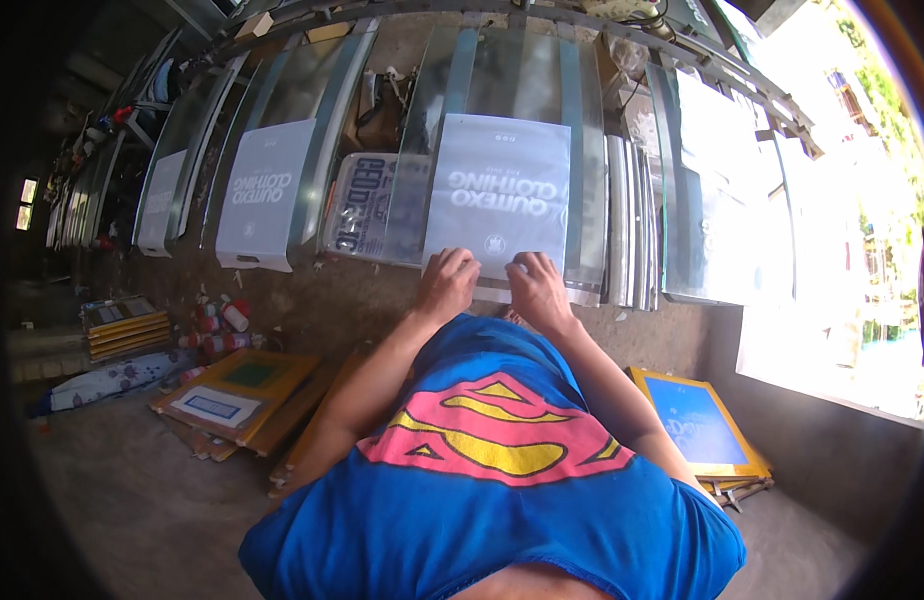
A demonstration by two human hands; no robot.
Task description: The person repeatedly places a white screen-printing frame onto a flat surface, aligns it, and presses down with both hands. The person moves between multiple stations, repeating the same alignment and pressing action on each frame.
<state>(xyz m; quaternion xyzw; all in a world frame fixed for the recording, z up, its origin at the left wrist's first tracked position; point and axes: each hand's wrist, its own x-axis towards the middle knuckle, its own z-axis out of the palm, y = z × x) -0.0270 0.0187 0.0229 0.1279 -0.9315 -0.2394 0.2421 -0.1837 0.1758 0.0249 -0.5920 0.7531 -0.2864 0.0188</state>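
Observation:
My left hand (449, 275) and my right hand (535, 282) are at the near edge of a printed pale plastic sheet (497, 155), one near each corner, with curled fingers pinched on it. The sheet lies on a glass panel (512, 65) with teal side strips, directly ahead of me. Its white lettering appears upside down to me. What is under my fingertips is partly hidden. A second sheet (263, 183) lies on the glass panel to the left.
More glass panels (707, 250) line the bench, with a printed block (360, 205) and stacked strips (627, 220) between them. Yellow-framed screens (245, 373) lean or lie low on both sides, near scattered bottles (235, 315). A bright opening (872, 330) is at the right.

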